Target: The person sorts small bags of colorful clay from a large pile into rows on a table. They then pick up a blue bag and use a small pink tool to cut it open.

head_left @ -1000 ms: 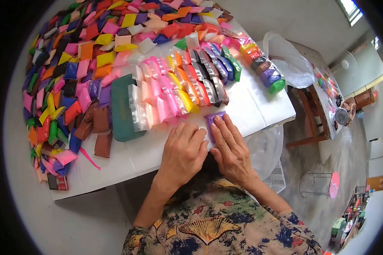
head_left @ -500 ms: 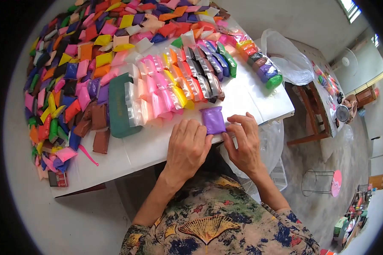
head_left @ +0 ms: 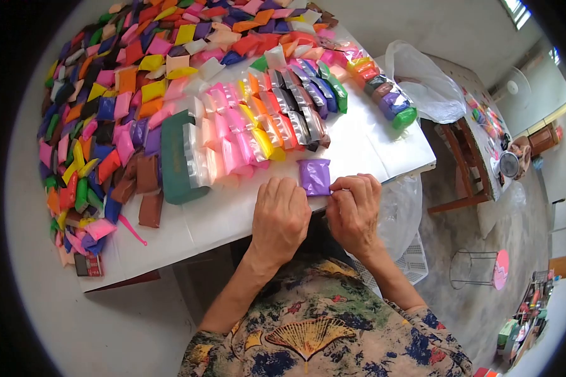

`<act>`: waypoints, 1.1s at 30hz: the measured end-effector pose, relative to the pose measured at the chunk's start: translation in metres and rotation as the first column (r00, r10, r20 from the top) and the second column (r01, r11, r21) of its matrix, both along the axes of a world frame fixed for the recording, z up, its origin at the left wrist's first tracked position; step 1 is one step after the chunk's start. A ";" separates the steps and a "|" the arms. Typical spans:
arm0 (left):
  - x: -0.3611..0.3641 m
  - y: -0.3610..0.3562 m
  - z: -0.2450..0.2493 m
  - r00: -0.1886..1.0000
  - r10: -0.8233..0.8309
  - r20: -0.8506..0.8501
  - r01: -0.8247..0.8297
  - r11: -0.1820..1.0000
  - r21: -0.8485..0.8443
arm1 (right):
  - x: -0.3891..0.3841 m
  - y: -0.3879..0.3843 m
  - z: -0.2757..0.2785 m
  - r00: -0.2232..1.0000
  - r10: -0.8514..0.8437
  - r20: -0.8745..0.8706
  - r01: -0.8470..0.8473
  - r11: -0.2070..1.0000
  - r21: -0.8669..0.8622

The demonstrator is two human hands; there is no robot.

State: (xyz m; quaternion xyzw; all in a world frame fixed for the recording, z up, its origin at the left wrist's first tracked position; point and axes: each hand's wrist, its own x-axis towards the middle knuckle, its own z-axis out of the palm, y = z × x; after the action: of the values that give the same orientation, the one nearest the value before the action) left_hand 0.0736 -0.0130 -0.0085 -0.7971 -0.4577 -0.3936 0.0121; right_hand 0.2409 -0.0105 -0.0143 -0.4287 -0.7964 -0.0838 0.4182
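A purple packet (head_left: 314, 176) lies flat at the front edge of the white table (head_left: 233, 220). My left hand (head_left: 281, 217) is at its left side with the fingers curled under; whether they grip the packet's edge is hidden. On the right, my right hand (head_left: 355, 206) pinches the packet's lower right corner between thumb and forefinger. Beyond the packet are overlapping rows of clear-wrapped coloured packets (head_left: 258, 125), from white and pink through yellow, orange and black to green. A dark green case (head_left: 177, 157) borders the rows on the left.
Many loose coloured packets (head_left: 126, 81) cover the table's left and far parts. A filled multicoloured bag (head_left: 383, 94) lies near the right edge, with a clear plastic bag (head_left: 431, 94) beyond. A pink stool (head_left: 500, 269) stands on the floor at right.
My right hand's fingers have closed together at the packet's right corner. My left hand has shifted slightly right, its fingers more curled. The purple packet looks flatter and squarer.
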 end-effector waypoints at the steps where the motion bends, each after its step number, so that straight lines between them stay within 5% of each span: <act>1: 0.001 -0.002 -0.001 1.000 0.014 -0.006 -0.014 1.000 0.002 | 0.000 -0.001 0.000 1.000 0.002 -0.005 -0.002 1.000 0.003; 8: 0.006 -0.013 -0.007 0.998 -0.020 0.058 0.002 0.958 0.288 | -0.003 -0.017 -0.004 0.979 0.029 -0.201 -0.035 0.999 -0.026; 11: 0.006 -0.013 -0.007 0.997 -0.073 0.031 0.059 0.944 0.325 | -0.007 -0.032 0.020 0.916 -0.078 -0.394 -0.102 0.904 -0.416; 17: 0.007 -0.010 -0.005 0.990 -0.137 0.029 0.116 0.922 0.368 | 0.002 -0.036 0.038 0.946 -0.017 -0.324 -0.157 0.851 -0.502; 20: 0.009 -0.007 -0.002 0.972 -0.232 0.047 0.198 0.906 0.373 | 0.001 -0.027 0.050 0.806 -0.096 -0.584 -0.358 0.707 -0.610; 24: 0.010 -0.003 0.004 0.940 -0.339 0.038 0.310 0.897 0.313 | 0.008 -0.011 0.035 0.581 -0.175 -0.795 -0.560 0.623 -0.546; 27: 0.013 0.000 0.005 0.951 -0.305 0.043 0.281 0.916 0.285 | 0.018 0.006 0.032 0.674 -0.131 -0.727 -0.479 0.671 -0.565; 29: 0.012 0.001 0.006 0.961 -0.260 0.095 0.227 0.937 0.264 | 0.024 0.023 0.042 0.838 -0.137 -0.529 -0.237 0.781 -0.578; 31: 0.005 0.002 0.009 0.977 -0.189 0.102 0.163 0.962 0.217 | 0.031 0.054 0.030 0.949 -0.013 -0.315 -0.077 0.959 -0.271; 33: -0.004 0.004 0.008 0.983 -0.140 0.123 0.119 0.979 0.165 | 0.037 0.067 0.031 0.958 -0.018 -0.285 -0.090 0.929 -0.360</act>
State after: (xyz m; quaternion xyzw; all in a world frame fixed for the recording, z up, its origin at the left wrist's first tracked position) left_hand 0.0695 -0.0087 -0.0009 -0.7937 -0.3722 -0.4808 0.0184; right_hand 0.2776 0.0570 0.0166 -0.4923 -0.7376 0.1374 0.4414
